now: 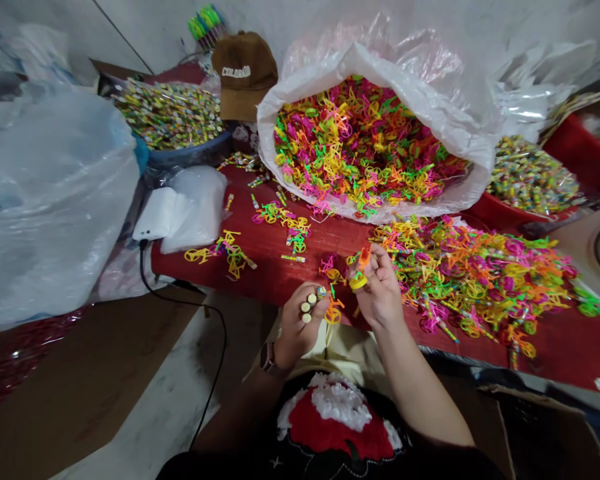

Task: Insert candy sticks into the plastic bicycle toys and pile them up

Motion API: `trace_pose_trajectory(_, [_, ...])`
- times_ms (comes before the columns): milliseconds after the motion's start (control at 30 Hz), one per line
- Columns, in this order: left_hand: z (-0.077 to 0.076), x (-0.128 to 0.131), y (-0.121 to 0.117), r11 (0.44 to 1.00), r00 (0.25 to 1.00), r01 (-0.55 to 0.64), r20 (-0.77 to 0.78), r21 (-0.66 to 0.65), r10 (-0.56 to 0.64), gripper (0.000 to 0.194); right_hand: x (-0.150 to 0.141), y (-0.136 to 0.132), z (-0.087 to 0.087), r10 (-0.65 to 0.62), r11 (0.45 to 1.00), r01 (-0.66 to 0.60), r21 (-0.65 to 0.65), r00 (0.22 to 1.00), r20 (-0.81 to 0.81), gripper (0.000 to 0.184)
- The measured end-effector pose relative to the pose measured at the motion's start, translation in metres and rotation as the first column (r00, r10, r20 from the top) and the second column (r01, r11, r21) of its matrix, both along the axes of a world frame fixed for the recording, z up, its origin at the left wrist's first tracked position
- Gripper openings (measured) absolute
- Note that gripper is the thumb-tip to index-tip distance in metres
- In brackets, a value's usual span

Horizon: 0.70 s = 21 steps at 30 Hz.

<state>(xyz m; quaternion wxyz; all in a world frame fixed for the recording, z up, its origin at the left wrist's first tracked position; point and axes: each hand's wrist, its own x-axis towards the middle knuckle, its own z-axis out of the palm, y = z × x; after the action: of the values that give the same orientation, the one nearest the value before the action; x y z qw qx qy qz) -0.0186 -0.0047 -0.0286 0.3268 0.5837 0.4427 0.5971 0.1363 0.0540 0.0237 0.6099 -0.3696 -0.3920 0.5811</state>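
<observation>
My left hand point(296, 328) is closed around several small printed tubes point(307, 309), their pale round ends facing up toward me. My right hand point(386, 293) pinches a small plastic bicycle toy point(359, 281), with orange and yellow parts showing between the fingers. An orange bicycle toy point(333, 312) shows just beside the fingers of my left hand; whether it is fixed to a tube I cannot tell. Close to my right hand, a big heap of bicycle toys on tubes point(460, 273) covers the table. Between and beyond my hands lie more loose toys point(297, 233).
A large white plastic sack point(370, 213) of colourful bicycle toys lies open at the back of the red table point(200, 270). Tubs of printed tubes point(170, 113) stand left and right. A white phone point(155, 213) with a cable, a brown cap point(245, 70) and a fan are around.
</observation>
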Motion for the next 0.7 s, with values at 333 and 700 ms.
trace_pose_trajectory(333, [-0.014,-0.017,0.035,0.994,0.942,-0.103,-0.323,-0.024,0.09,0.023,0.008,-0.003,-0.011,-0.122,0.99,0.082,0.111,0.898,0.423,0.039])
trace_pose_trajectory(700, [-0.005,-0.01,0.013,0.987,0.93,0.102,-0.364,0.12,-0.052,0.028,0.004,-0.024,-0.004,-0.089,0.977,-0.026,0.211,0.852,0.516,0.028])
